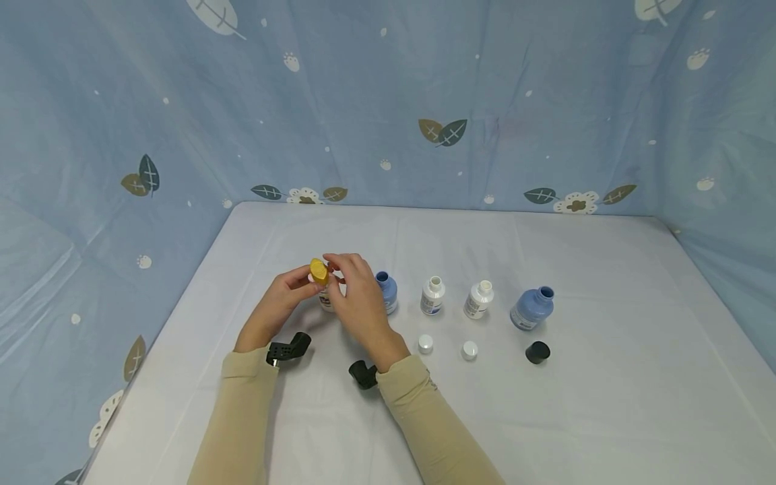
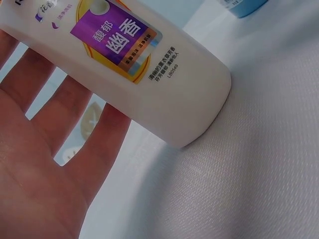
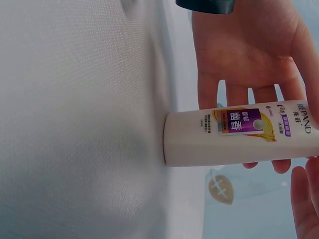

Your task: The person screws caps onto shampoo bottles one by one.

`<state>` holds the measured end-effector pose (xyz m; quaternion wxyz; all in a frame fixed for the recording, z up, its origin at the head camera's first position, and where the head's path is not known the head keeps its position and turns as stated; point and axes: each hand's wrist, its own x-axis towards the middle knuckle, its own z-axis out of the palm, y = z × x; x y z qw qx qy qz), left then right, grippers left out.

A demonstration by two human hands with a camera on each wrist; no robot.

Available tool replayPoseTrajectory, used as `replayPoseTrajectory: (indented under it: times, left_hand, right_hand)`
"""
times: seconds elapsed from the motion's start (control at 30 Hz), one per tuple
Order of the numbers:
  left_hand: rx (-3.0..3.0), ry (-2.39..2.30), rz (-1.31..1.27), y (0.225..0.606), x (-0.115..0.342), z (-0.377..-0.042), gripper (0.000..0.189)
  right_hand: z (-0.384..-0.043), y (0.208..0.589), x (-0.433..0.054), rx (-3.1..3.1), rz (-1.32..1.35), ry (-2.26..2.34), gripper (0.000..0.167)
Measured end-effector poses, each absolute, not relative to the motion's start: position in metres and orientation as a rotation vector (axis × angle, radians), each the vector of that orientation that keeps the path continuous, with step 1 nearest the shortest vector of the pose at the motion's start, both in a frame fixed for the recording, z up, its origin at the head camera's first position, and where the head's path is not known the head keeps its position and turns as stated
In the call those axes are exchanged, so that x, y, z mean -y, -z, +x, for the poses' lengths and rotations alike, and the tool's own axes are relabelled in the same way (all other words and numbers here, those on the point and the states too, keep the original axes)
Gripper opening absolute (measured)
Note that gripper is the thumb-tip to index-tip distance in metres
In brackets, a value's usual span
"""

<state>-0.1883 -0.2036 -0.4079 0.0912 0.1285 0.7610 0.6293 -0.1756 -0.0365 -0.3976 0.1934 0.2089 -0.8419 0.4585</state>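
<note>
A white body wash bottle (image 3: pixel 239 149) with a purple label and a yellow cap (image 1: pixel 318 271) stands with its base on the table, at the left of a row of bottles. The left hand (image 1: pixel 281 300) holds it near the top, thumb in front and fingers passing behind, as the left wrist view shows with the hand's palm (image 2: pixel 45 164). From the other side, the right hand (image 1: pixel 362 302) pinches around the yellow cap with thumb and index finger. Right fingertips (image 3: pixel 305 199) show at the edge of the right wrist view. The cap's underside is hidden.
To the right stand an uncapped blue bottle (image 1: pixel 388 296), two uncapped white bottles (image 1: pixel 432 300) (image 1: pixel 477 304) and another uncapped blue bottle (image 1: pixel 531 311). In front lie white caps (image 1: pixel 426 344) (image 1: pixel 469 350) and a black cap (image 1: pixel 537 352). A blue patterned curtain (image 1: pixel 388 101) surrounds the table.
</note>
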Motion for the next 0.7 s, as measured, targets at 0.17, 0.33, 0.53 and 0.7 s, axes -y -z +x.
replayPoseTrajectory:
  times: [0.17,0.33,0.53,0.7]
  left_hand:
    - [-2.240,-1.880,0.409,0.405,0.203,-0.187,0.034]
    - [-2.226,-1.886,0.416,0.403,0.202,-0.186,0.033]
    - [-2.221,-1.880,0.414,0.404,0.204,-0.186,0.035]
    - [-2.194,-1.894,0.411,0.413,0.207,-0.191,0.036]
  right_hand:
    - [-0.174,0.396,0.036,2.394,0.611,-1.302,0.036]
    - [-0.173,0.396,0.036,2.421,0.638,-1.322,0.040]
    - [-0.173,0.398,0.037,2.441,0.671,-1.355,0.043]
    - [-0.173,0.398,0.036,2.453,0.686,-1.348,0.043]
